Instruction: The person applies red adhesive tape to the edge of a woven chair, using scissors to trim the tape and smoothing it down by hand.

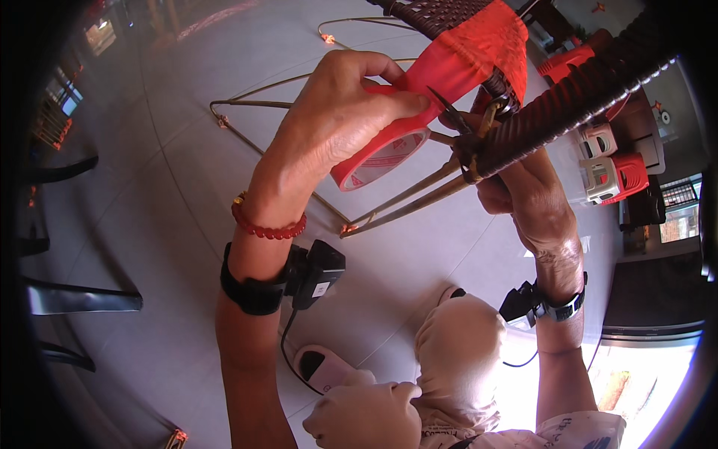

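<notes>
My left hand [336, 105] is closed on a roll of red tape [385, 159], thumb and fingers pinching its strip near the roll. From there the red strip runs up to a red-taped section [479, 49] of a dark brown woven chair frame. Dark, pointed scissors blades [449, 112] stand apart beside the strip, close to my left thumb. My right hand [542, 202] is closed around the scissors, whose handles are mostly hidden. It lies partly behind the wrapped dark brown arm [568, 108] of the chair, so some of its fingers are out of sight.
Thin metal chair legs [404, 202] with orange-tipped ends stretch over the grey tiled floor [179, 187]. Red and white plastic stools [613, 176] stand at the right. Dark curved legs [82, 294] reach in at the left. My knees [460, 344] are below my hands.
</notes>
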